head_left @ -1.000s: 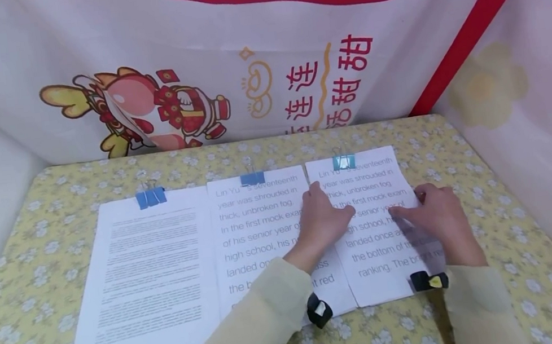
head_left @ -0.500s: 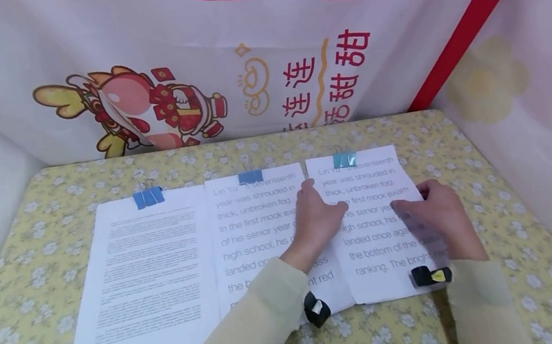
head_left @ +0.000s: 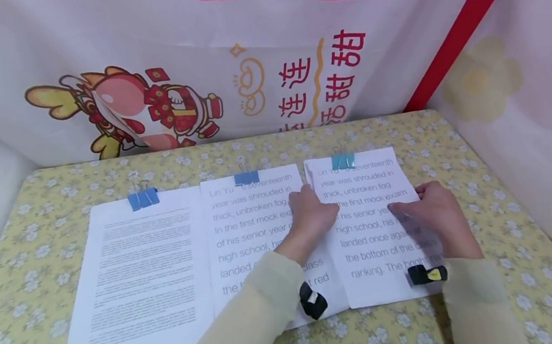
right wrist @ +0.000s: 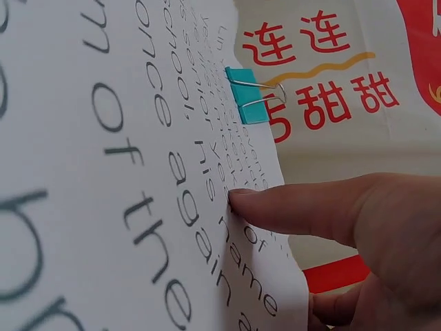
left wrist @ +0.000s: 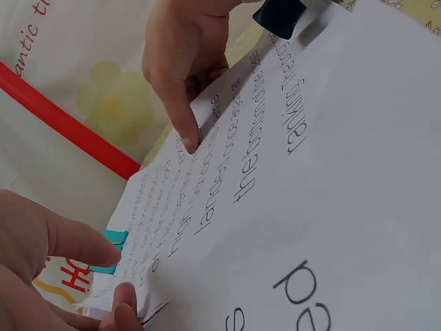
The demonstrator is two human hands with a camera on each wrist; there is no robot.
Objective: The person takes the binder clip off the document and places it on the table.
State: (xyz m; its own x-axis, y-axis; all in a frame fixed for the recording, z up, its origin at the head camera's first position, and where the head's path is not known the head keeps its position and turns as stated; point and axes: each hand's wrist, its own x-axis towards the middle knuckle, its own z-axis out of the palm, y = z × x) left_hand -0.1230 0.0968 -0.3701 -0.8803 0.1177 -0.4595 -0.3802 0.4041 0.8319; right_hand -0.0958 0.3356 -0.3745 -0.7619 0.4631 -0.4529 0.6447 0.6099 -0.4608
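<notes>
A clipped stack of printed paper (head_left: 366, 241) lies at the right of the table in the head view, a teal binder clip (head_left: 343, 161) on its top edge. My left hand (head_left: 311, 213) holds its left edge, thumb over the print and fingers at the side. At the opposite edge my right hand (head_left: 436, 213) pinches the sheets, thumb (right wrist: 275, 207) on top; its other fingers are partly hidden by the paper. That edge bows upward in the right wrist view. Beside the left hand lies a middle stack (head_left: 244, 255) with a blue binder clip (head_left: 246, 177).
A third stack (head_left: 135, 284) in smaller print lies at the left, held by another blue clip (head_left: 143, 198). Everything rests on a flowered yellow tablecloth (head_left: 470, 172). A printed fabric backdrop (head_left: 259, 20) rises behind the table. Both wrists carry black straps.
The right stack has shifted slightly right, widening the gap at the top beside the middle stack. Both hands stay at its edges. The head view has turned a little.
</notes>
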